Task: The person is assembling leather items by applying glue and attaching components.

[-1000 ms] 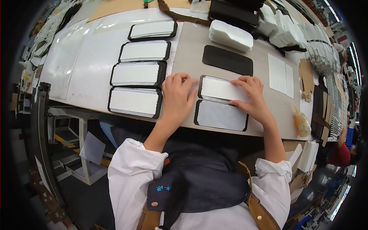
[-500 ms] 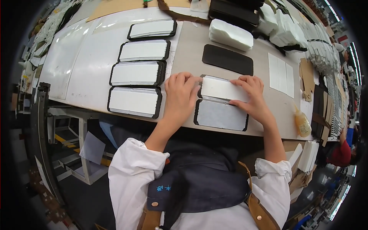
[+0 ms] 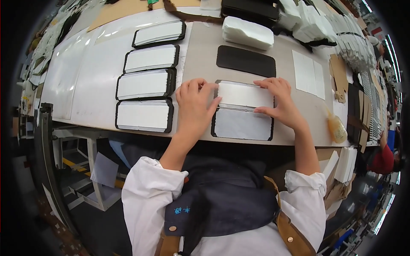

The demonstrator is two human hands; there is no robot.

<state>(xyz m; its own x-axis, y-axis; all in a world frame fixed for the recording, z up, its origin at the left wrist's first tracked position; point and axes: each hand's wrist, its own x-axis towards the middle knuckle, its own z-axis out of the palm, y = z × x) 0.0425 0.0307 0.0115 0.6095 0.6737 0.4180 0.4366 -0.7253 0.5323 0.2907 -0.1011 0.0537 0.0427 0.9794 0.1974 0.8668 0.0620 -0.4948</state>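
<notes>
A white rectangular card (image 3: 241,94) lies on a grey-and-black backing piece with rounded corners, squarely between my hands. My left hand (image 3: 194,104) is at its left end, index finger and thumb curled against the edge. With thumb at the lower long edge and index finger at the upper, my right hand (image 3: 279,100) spans the card's right part. Just below sits another backing piece (image 3: 242,124), pale grey inside a black border. A plain black rounded panel (image 3: 246,61) lies beyond my hands.
To the left, several black-edged pieces topped with white cards (image 3: 143,115) form a column. A white stack (image 3: 247,33) stands at the back. White strips (image 3: 308,73) and a yellowish squeeze bottle (image 3: 337,128) lie at the right, near the table edge.
The view has shifted slightly. The white card now lies straighter over its backing piece, and my right thumb and fingers have eased a little to the right on it.
</notes>
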